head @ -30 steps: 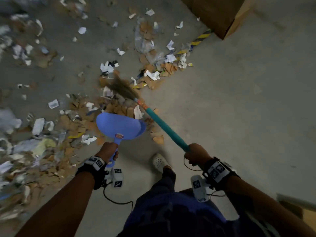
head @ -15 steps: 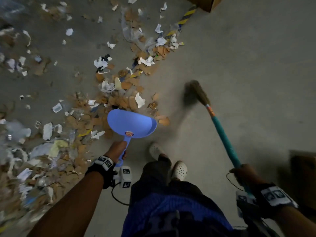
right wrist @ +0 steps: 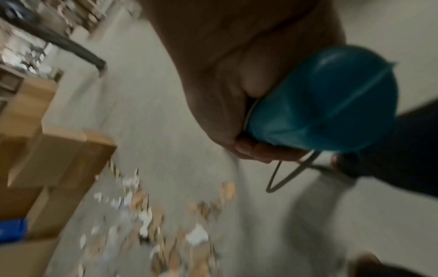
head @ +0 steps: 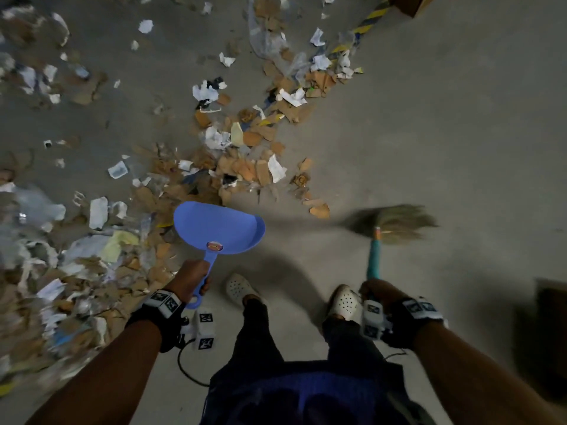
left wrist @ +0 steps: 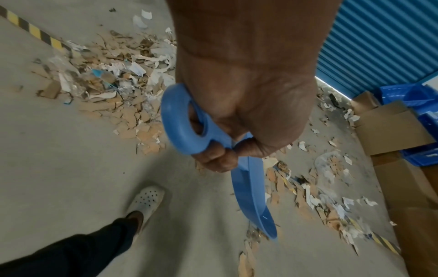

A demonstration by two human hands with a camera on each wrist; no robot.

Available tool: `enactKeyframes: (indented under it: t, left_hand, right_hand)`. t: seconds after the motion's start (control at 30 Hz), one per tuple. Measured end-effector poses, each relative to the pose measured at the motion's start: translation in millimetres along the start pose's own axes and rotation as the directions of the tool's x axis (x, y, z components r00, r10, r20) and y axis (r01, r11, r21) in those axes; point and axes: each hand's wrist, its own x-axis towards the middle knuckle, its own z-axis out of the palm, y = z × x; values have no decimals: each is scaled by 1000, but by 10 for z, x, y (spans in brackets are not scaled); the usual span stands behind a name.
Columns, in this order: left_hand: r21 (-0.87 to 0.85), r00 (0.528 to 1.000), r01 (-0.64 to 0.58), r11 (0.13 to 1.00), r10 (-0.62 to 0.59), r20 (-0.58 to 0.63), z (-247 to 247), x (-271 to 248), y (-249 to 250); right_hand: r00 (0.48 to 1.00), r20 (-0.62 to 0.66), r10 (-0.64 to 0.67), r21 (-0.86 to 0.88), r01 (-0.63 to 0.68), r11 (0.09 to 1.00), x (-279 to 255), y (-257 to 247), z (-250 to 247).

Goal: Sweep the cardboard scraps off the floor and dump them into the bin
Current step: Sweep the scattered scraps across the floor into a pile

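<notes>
Cardboard scraps (head: 245, 167) lay heaped over the upper left of the frame. We saw the left hand (head: 191, 276) with its grip curled round the handle of the blue dustpan (head: 219, 230), whose front edge met the heap. The right hand (head: 379, 291) gripped the teal broom (head: 389, 223); its blurred bristles sat right of centre, apart from the scraps, on bare floor (head: 445, 133).

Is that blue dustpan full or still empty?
Empty. The head view shows the dustpan's blue inside bare, held by the left hand, while the cardboard scraps lie on the floor beyond it.
</notes>
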Motion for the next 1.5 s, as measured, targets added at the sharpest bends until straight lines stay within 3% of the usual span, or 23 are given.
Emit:
enactKeyframes:
  t: [0.07, 0.23, 0.37, 0.43, 0.57, 0.7, 0.83, 0.97, 1.1, 1.23, 1.33, 1.5]
  left_hand:
    - [-7, 1000, 21, 1000, -21, 5, -387, 95, -81]
    - [-91, 996, 86, 992, -87, 0, -1326, 359, -368]
    - [-144, 993, 120, 982, -121, -3, -1864, 444, -544]
    - [-155, 992, 123, 980, -127, -13, -2057, 473, -593]
    - [-156, 994, 107, 982, -104, 27, -2227, 464, -502]
    - [-213, 999, 31, 977, -20, 50, -2161, 368, -123]
    - [-211, 996, -34, 977, 50, 70, -2090, 408, 203]
    - [-199, 990, -88, 976, 109, 94, -2042, 514, 451]
    - [-160, 991, -104, 982, 117, 72, -1991, 591, 709]
    - [-171, 994, -78, 982, 90, 65, -1944, 630, 963]
    - [-203, 999, -44, 978, 48, 18, -1908, 657, 1138]
    - [-244, 999, 29, 969, -36, -25, -1821, 730, 1375]
  right_hand:
    - [991, 131, 16, -75, -6, 997, -147, -287, 858]
    - [913, 404, -54, -283, 181, 942, -439, -1076, 2688]
    - [886, 460, -66, -412, 279, 867, -778, -1654, 3349]
    - [885, 447, -132, -530, 381, 758, -926, -1781, 3442]
    - [895, 334, -297, -692, 447, 567, -1169, -1801, 3148]
    - [889, 229, -397, -741, 423, 521, -1249, -1678, 2614]
    - [927, 59, -371, -697, 304, 649, -1222, -1547, 2041]
    - [952, -139, -271, -473, 177, 863, -1191, -1475, 1386]
    - [946, -252, -206, -279, 133, 951, -1151, -1674, 759]
    - [942, -237, -236, -166, 200, 966, -1078, -2167, 313]
    - [938, -238, -251, -140, 223, 965, -909, -2640, 284]
    - [992, 70, -105, -317, 122, 941, -520, -3195, 916]
